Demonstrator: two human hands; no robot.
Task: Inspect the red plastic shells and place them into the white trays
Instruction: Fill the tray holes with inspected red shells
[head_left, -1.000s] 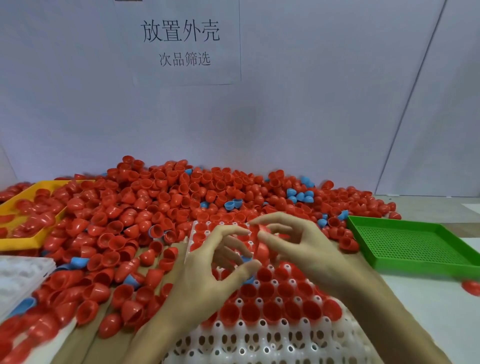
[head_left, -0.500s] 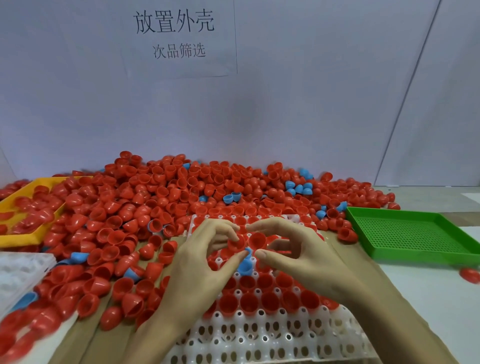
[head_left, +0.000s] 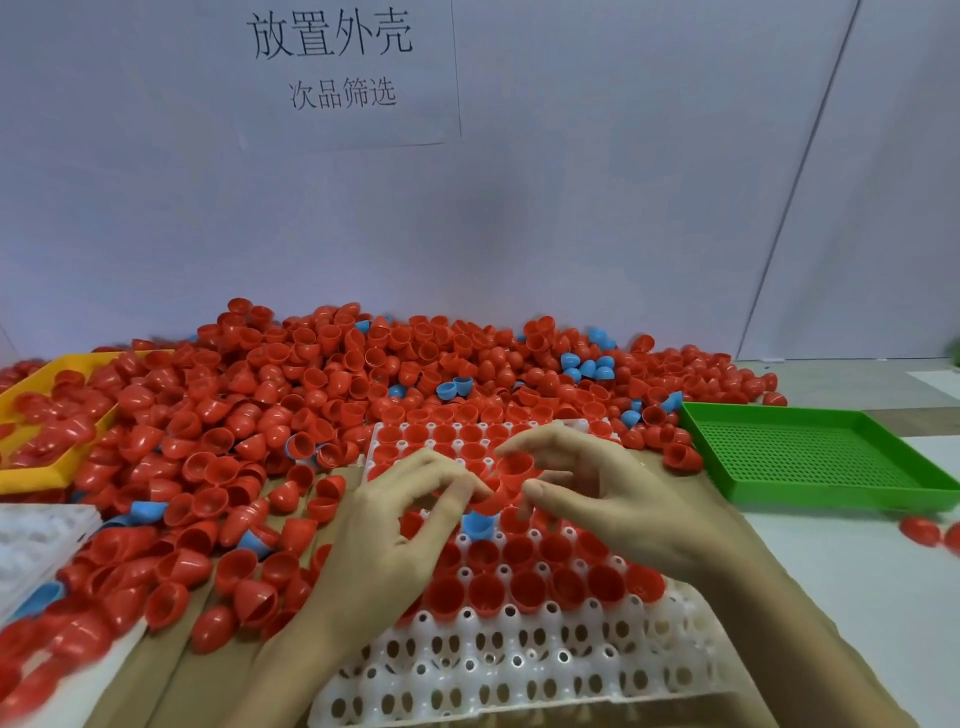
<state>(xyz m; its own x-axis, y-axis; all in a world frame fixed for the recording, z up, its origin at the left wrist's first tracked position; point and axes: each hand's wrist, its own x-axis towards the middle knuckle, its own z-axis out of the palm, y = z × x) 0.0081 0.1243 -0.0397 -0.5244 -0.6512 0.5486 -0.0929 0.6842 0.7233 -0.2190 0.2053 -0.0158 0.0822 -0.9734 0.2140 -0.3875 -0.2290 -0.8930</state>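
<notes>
Both hands hovered over the middle of the white tray (head_left: 519, 670), which lay in front of the person with its far and middle rows filled with red shells sitting mouth-up and its nearest rows of sockets bare. The left hand (head_left: 395, 525) had its fingers curled, the fingertips (head_left: 462, 486) meeting a red shell (head_left: 511, 475) held above the tray. The right hand (head_left: 613, 499) came in from the other side with its index finger arched over that same shell and its thumb extended beneath it, so the shell sat pinched between the two hands; the blur made it impossible to say exactly which fingers bore it. Just under the shell, a single blue shell (head_left: 478, 524) sat in a socket among the red ones.

Behind and to the left of the tray spread a large heap of red shells (head_left: 291, 395), with a few blue ones scattered through it. A yellow tray (head_left: 31, 473) at far left held more red shells. A green perforated tray (head_left: 810, 457) stood to the right, and a second white tray (head_left: 36, 545) showed at the left edge. A paper sign (head_left: 332, 62) with printed characters hung on the wall.
</notes>
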